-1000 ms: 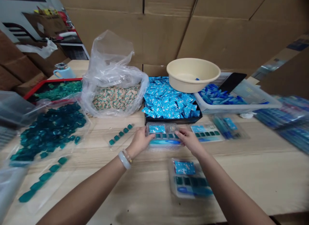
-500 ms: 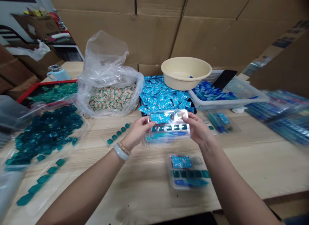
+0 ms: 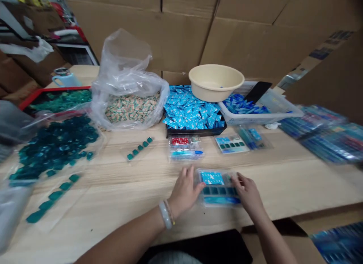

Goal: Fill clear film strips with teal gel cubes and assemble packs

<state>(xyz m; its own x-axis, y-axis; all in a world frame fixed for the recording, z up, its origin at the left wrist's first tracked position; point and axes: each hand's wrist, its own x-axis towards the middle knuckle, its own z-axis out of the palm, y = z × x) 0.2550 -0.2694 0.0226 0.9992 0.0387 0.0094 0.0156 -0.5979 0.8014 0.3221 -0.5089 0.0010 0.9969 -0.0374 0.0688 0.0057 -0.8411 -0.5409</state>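
A clear plastic blister pack (image 3: 222, 205) lies low over the front middle of the table, with a blue printed sachet (image 3: 212, 177), a row of dark green square pieces and a blue pen-shaped piece in its compartments. My left hand (image 3: 185, 190) grips its left edge, thumb on top. My right hand (image 3: 247, 190) grips the right edge, its fingers partly blurred. Whether another pack lies beneath it is hidden. Just behind, a second clear pack (image 3: 186, 153) holds a red sachet and a blue pen-shaped piece.
A black tray of blue sachets (image 3: 195, 112), a bag of small beige packets (image 3: 132, 107), a cream basin (image 3: 217, 82) and a white basket (image 3: 263, 114) line the back. Dark green pieces (image 3: 56, 146) heap at left. Stacked packs (image 3: 334, 137) stand at right.
Both hands have come down and nearer with the blister pack, onto the spot where another pack lay. The red-sachet pack behind now shows. The view has shifted slightly.
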